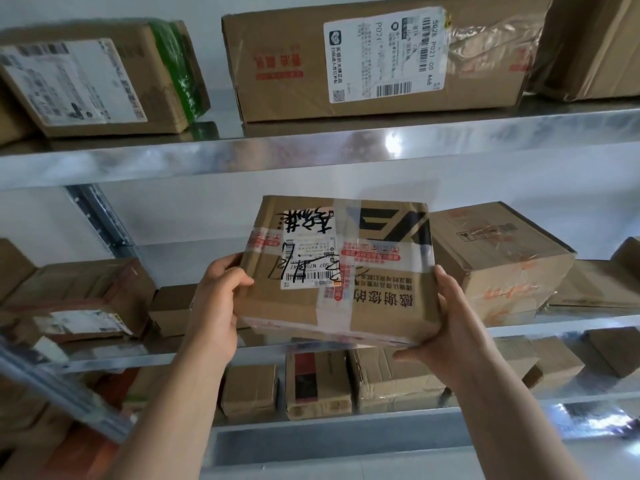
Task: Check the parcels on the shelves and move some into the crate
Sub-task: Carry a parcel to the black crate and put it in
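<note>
Gripping one parcel (341, 271) between two hands (214, 303) (453, 323).

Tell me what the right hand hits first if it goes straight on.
Probably the taped brown box on the middle shelf, behind the right hand gripping the parcel; depth is unclear.

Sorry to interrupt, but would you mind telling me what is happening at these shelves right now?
A person is standing at metal shelves loaded with cardboard boxes and is holding one flat taped parcel up in front of the middle level with both hands. The left hand grips its left edge with the thumb on the top face, and the right hand holds the lower right corner. The shipping label faces the camera, so it looks as if the parcel is being checked.
</note>
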Available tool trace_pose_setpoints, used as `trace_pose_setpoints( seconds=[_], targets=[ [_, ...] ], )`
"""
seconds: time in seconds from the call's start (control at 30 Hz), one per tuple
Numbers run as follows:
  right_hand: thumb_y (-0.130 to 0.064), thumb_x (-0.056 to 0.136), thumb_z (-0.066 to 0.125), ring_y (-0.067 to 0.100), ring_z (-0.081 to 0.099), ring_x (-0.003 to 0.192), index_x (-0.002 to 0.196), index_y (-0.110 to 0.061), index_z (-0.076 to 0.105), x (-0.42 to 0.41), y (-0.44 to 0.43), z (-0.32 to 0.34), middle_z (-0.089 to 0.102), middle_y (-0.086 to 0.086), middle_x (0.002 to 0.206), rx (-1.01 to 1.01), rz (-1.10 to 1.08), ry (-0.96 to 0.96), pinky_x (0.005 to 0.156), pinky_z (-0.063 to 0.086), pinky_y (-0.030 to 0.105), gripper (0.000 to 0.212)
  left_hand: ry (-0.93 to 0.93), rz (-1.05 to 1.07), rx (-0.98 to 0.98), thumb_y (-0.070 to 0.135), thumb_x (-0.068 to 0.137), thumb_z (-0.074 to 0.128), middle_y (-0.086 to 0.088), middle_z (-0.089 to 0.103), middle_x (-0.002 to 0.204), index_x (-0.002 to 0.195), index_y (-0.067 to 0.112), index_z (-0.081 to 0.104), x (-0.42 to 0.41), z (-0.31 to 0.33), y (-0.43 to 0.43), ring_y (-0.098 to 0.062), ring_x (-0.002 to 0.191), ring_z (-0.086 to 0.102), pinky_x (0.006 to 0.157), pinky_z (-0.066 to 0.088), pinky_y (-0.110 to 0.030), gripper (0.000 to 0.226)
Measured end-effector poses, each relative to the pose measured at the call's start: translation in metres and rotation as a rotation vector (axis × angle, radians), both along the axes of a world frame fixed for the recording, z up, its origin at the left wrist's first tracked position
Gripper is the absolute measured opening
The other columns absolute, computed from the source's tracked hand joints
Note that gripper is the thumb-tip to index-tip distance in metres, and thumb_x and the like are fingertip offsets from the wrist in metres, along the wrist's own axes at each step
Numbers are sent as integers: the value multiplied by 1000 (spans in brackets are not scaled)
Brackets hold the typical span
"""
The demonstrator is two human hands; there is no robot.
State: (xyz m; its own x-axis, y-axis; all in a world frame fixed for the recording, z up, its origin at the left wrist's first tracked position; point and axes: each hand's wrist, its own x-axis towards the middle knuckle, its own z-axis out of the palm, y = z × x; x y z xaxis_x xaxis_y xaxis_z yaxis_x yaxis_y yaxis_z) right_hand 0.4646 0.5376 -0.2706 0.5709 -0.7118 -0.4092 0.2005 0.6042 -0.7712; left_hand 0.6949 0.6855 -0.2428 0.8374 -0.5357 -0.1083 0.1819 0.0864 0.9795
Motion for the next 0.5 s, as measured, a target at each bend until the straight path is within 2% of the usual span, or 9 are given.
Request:
trace_pose_setpoints(
  seconds=[0.07,0.1,0.2,0.3,0.4,0.5],
  targets=[
    [-58,100,38,38,63,106,113,-25,71,-3,1,0,80,6,97,-50,-22,-42,95,42,69,49,1,25,15,2,92,50,-4,71,95,104,22,65,-6,0,-1,-19,87,64,68,47,-33,28],
    [-57,100,38,38,65,106,115,-24,71,-5,1,0,80,8,101,-63,-25,-59,95,45,66,48,3,43,21,4,93,51,-3,71,92,101,23,65,-9,0,-2,-19,86,64,69,47,-33,24],
    [-57,99,38,38,67,107,123,-23,69,-12,-1,-5,77,11,113,-68,-42,-60,105,40,66,51,3,83,24,14,98,53,-1,71,90,97,23,63,-19,1,-4,-19,86,65,69,48,-34,14],
    [-56,100,38,36,66,105,115,-25,71,-20,-2,-10,78,10,107,-82,-44,-67,108,35,66,48,-17,115,27,22,100,56,-2,73,95,97,25,63,-27,-1,-5,-20,90,67,72,48,-36,9],
    [-57,100,38,39,66,110,119,-25,70,-28,2,-16,77,11,112,-77,-58,-85,109,34,70,50,-27,139,22,25,100,58,1,73,94,97,26,64,-36,-3,-4,-17,87,68,67,47,-33,7],
    [-60,100,38,39,67,110,119,-28,70,-39,12,-19,77,9,113,-90,-79,-86,100,45,67,49,-20,110,24,25,101,58,2,74,92,99,25,64,-45,-5,1,-16,85,69,67,50,-33,6]
  ],
)
